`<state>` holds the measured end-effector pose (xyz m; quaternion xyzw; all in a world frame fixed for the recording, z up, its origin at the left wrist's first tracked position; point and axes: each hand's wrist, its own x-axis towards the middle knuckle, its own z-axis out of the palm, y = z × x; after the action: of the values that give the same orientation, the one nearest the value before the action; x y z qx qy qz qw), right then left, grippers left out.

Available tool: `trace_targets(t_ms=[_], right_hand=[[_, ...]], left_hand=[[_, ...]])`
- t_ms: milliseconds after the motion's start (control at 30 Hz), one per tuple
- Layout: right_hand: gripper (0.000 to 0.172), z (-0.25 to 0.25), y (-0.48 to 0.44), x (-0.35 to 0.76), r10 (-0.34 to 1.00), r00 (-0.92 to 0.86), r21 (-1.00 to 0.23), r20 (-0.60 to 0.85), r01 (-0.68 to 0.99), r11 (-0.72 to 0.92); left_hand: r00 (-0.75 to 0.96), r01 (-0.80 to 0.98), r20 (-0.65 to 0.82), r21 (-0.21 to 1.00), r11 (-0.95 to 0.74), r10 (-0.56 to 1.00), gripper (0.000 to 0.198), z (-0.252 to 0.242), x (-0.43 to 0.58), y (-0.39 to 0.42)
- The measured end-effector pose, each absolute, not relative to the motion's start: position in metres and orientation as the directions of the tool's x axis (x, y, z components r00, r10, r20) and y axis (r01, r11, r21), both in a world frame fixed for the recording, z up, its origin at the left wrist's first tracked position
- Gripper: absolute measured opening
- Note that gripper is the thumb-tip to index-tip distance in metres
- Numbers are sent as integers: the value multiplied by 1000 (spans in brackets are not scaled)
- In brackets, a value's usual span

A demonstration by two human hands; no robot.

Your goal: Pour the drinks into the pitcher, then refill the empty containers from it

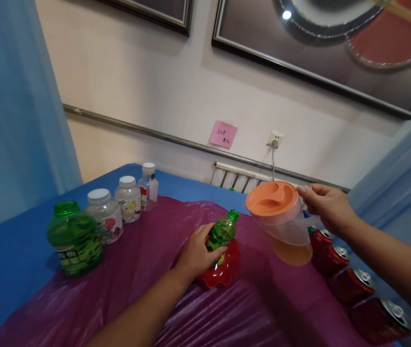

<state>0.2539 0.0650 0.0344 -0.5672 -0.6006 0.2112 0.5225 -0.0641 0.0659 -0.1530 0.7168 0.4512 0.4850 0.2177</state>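
My left hand (198, 253) is wrapped round a green plastic bottle (224, 230) that has no cap on its mouth. The bottle stands, leaning a little, over a red scalloped plate (220, 275). To the right, my right hand (326, 208) grips the handle of a clear pitcher (285, 236) with an orange lid (272, 198). Amber liquid lies in the pitcher's lower part, and the pitcher is tilted slightly above the tabletop. Its spout side faces the bottle, with a gap between them.
Along the left stand a large green jug (75, 241), two clear jars with white lids (106, 217) and a clear bottle (149, 188). Several red cans (353, 286) line the right side. A purple plastic sheet (129, 289) covers part of the blue table (6, 246).
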Motion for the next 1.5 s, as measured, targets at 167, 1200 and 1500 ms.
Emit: trace_targets(t_ms=[167, 1200, 1500], right_hand=[[64, 41, 66, 250, 908, 164, -815, 385, 522, 252], [62, 61, 64, 236, 931, 96, -676, 353, 714, 182], [62, 64, 65, 234, 936, 90, -666, 340, 726, 172]], left_hand=[[149, 420, 480, 761, -494, 865, 58, -151, -62, 63], [178, 564, 431, 692, -451, 885, 58, -144, -61, 58], [170, 559, 440, 694, -454, 882, 59, -144, -61, 57]])
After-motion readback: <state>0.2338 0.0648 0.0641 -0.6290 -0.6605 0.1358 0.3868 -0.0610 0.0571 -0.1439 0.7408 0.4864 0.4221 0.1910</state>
